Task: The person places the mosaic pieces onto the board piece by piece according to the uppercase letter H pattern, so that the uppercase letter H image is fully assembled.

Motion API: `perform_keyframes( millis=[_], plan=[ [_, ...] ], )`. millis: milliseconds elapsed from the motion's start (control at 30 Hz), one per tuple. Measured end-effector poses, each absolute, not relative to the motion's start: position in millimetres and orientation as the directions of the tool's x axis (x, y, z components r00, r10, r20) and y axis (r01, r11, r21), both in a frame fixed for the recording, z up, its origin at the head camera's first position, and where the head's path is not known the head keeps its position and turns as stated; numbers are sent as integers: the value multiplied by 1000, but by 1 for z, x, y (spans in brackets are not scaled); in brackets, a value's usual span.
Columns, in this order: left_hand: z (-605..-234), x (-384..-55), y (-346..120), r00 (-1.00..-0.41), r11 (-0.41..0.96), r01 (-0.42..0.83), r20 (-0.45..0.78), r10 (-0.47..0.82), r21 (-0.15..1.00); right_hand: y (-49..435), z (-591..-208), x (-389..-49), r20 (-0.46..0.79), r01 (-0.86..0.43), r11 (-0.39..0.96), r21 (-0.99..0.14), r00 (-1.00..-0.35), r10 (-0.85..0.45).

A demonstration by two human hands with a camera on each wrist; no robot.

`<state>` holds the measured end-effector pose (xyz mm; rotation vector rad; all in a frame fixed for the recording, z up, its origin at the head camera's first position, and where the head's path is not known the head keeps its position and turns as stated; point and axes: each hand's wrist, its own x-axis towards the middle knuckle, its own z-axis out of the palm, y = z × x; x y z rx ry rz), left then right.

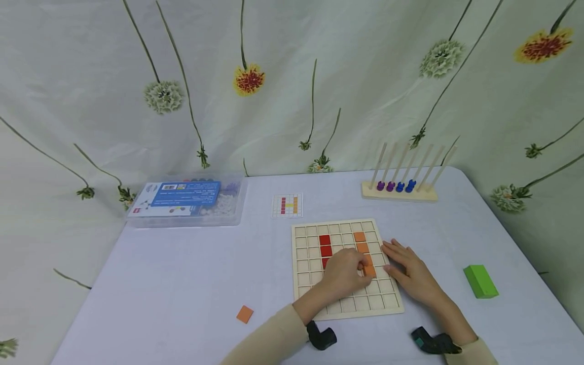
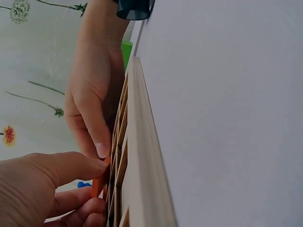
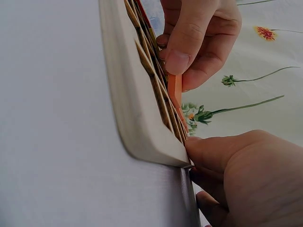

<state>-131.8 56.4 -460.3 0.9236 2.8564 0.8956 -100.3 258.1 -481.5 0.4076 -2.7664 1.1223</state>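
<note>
A wooden grid board [image 1: 303,292] lies on the table, with red tiles [image 1: 325,245] in one column and orange tiles [image 1: 360,242] in another farther right. My left hand [image 1: 343,271] pinches an orange tile [image 1: 369,271] between thumb and fingers, low over the orange column; in the right wrist view this tile [image 3: 174,90] stands tilted at the grid. With fingers extended, my right hand [image 1: 412,276] rests against the board's right edge, its thumb at the rim. The left hand covers part of the red column.
One loose orange tile [image 1: 245,314] lies left of the board. Behind it are a small pattern card [image 1: 287,206], a clear plastic box [image 1: 230,213] at the back left and a peg rack [image 1: 399,193] with purple and blue beads. A green block [image 1: 481,282] stands at the right.
</note>
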Motion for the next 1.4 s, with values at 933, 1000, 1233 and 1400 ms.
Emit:
perform_keyframes(
  millis=[933, 1000, 1233, 1400],
  plan=[
    [-408, -93, -53, -837, 615, 526, 232, 495, 587, 257, -482, -99, 184, -266, 694, -669, -964, -191],
    [-406, -87, -79, -863, 610, 490, 248, 440, 623, 257, -483, -99, 174, -256, 697, -670, -967, -187],
    [-419, -73, -159, -922, 630, 388, 272, 276, 673, 259, -484, -100, 162, -247, 696, -674, -969, -186],
    [-442, -64, -190, -927, 580, 374, 277, 253, 723, 259, -484, -101, 167, -253, 692, -676, -967, -191]
  ],
)
